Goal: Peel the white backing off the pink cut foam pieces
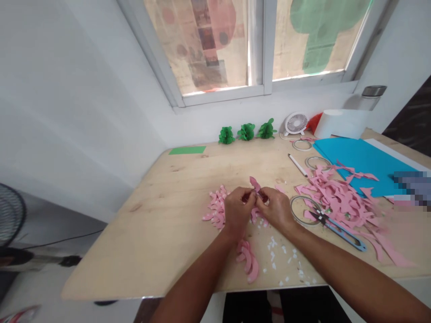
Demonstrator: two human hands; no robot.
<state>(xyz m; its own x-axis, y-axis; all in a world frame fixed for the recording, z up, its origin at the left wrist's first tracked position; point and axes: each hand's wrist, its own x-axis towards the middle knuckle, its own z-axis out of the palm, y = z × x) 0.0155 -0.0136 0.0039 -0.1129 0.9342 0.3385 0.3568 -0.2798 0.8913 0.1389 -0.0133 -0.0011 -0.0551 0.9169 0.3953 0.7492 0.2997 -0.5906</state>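
Note:
Both of my hands meet over the middle of the table, fingertips pinched together. Between them a small pink cut-out piece [255, 183] sticks up. My left hand [238, 207] is closed on it from the left, and my right hand [275, 207] is closed on it from the other side. A pile of curved pink pieces [216, 208] with white bits lies just left of my left hand. Below my wrists is a group of pink crescent pieces [248, 262]. More pink pieces lie partly hidden under my hands. Small white scraps [273, 253] are scattered near the table's front edge.
On the right are pink offcuts [343, 197], blue-handled snips [343, 231], tape rolls [302, 145], a white pen [297, 165] and blue sheets [357, 157]. Along the back stand green paper figures [247, 132] and a small white fan [295, 123]. A green strip [187, 150] lies at back left.

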